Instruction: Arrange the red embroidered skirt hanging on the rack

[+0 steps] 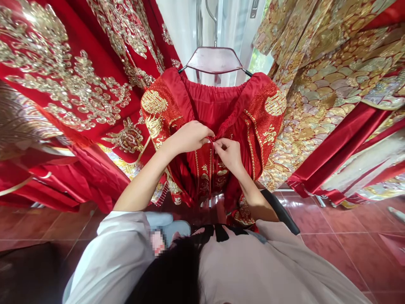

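A red skirt [210, 93] with an elasticated waist and gold embroidered panels hangs in front of me, spread on a hanger [216, 59] with a pale board across its middle. My left hand [196, 136] is closed at the front centre, just under the waist opening. Close beside it, my right hand [228, 153] pinches with thumb and forefinger. Between the two sets of fingertips runs a thin red cord [212, 141], which both hands grip. The fingers partly cover where the cord meets the cloth.
On the left hangs a red garment [79, 84] thick with silver-gold beading. Gold scale-patterned garments [329, 63] hang close on the right. Behind the hanger is a window with white curtain [182, 25]. Reddish tiles [344, 223] cover the floor.
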Motion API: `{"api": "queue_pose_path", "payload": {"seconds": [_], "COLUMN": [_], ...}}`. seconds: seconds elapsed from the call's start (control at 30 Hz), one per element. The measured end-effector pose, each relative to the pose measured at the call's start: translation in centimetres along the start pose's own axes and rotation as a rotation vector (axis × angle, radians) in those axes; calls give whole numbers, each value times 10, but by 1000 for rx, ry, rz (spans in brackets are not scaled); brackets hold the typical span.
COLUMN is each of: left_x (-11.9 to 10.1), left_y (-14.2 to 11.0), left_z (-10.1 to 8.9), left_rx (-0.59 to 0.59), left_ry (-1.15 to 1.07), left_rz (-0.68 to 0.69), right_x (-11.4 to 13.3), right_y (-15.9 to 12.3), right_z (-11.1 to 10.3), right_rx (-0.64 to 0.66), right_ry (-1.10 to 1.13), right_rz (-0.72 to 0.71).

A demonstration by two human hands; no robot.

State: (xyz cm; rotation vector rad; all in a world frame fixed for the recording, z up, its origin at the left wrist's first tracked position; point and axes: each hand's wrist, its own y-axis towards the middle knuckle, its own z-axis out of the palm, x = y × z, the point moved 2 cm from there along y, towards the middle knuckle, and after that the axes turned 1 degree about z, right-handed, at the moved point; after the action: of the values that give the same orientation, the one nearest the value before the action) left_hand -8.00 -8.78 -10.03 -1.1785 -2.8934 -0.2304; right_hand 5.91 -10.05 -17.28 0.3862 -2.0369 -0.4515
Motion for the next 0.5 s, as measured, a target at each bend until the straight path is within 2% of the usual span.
{"api": "queue_pose_path", "payload": {"seconds": [0.1, 0.2, 0.33, 0.5], "left_x": [-3, -3, -3, 1], "left_y": [-4, -10, -22, -34], "left_z": [-1, -3, -5, -2], "left_rx": [-44, -103, -139, -172], "left_ry": [30, 42, 45, 70], "left_rz": [-43, -71, -81, -86], "right_x": [-8, -22, -49, -74], "right_y": [-1, -11, -41, -84], "right_z": [3, 10, 21, 34], "right_rx": [38, 101, 221, 349], "right_ry": [85, 17, -176, -266], "right_rz": [14, 22, 124, 196]}}
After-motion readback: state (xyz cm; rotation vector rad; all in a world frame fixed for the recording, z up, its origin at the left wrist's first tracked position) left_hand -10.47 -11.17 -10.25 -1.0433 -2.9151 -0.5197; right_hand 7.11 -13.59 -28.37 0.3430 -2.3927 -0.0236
